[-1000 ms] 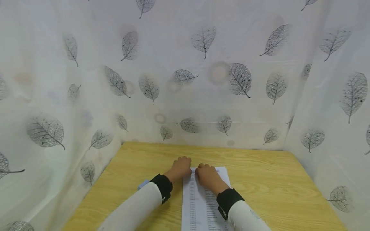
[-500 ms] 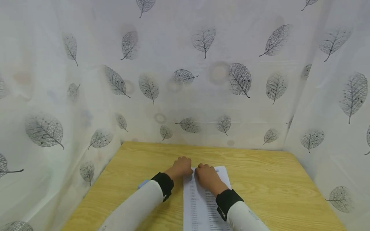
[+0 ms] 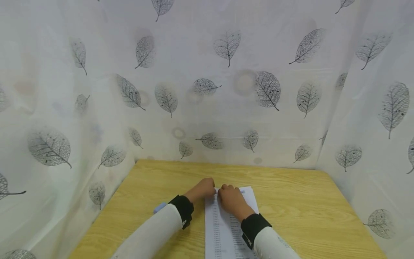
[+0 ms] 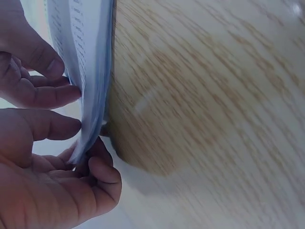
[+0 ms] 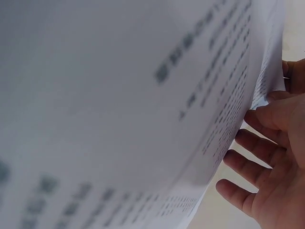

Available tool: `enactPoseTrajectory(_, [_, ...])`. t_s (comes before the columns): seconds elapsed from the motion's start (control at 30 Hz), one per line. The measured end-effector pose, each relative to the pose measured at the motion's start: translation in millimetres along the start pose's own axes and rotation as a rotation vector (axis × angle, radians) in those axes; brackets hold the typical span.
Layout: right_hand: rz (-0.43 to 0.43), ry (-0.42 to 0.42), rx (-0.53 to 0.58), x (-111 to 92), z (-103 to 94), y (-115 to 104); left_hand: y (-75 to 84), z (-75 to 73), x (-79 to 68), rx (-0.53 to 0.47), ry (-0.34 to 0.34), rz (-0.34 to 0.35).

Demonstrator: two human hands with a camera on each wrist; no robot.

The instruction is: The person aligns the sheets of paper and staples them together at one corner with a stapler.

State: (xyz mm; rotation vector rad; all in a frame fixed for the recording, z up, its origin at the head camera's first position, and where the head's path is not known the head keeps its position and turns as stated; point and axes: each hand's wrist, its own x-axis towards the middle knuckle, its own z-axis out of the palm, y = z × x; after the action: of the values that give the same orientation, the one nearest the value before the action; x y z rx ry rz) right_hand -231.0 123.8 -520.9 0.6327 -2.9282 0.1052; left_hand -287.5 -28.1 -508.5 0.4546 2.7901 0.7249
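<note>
A stack of printed paper sheets [image 3: 221,230] lies lengthwise on the wooden table, its far end under both hands. My left hand [image 3: 203,189] pinches its far left corner; in the left wrist view, the thumb of that hand [image 4: 52,176] is on the printed face and curled fingers are behind the corner. Just to its right, my right hand [image 3: 233,199] holds the far edge between thumb and fingers. In the right wrist view the top page [image 5: 119,105] bows up close to the camera, and the right hand [image 5: 281,152] has its other fingers spread along the edge.
A small light-blue object [image 3: 160,207] lies left of the stack, partly hidden by the left sleeve [image 3: 155,230]. The wooden table [image 3: 300,205] reaches back to a leaf-patterned curtain [image 3: 226,108], which also hangs on both sides.
My left hand's knuckles have dipped slightly at the corner. The stack and the right hand have hardly moved.
</note>
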Motion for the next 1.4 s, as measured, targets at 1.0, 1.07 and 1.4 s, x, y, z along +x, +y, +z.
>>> enactPoseTrajectory(1.0, [0.091, 0.074, 0.142, 17, -0.8, 11, -1.4, 11.9, -7.6, -0.202, 0.093, 0.0])
enactPoseTrajectory(1.07, [0.094, 0.067, 0.154, 18, -2.4, 10, -1.6, 13.2, -7.4, -0.212, 0.106, 0.005])
enactPoseTrajectory(1.4, [0.136, 0.014, 0.221, 25, -1.2, 11, 1.0, 12.3, -9.8, -0.247, 0.107, -0.023])
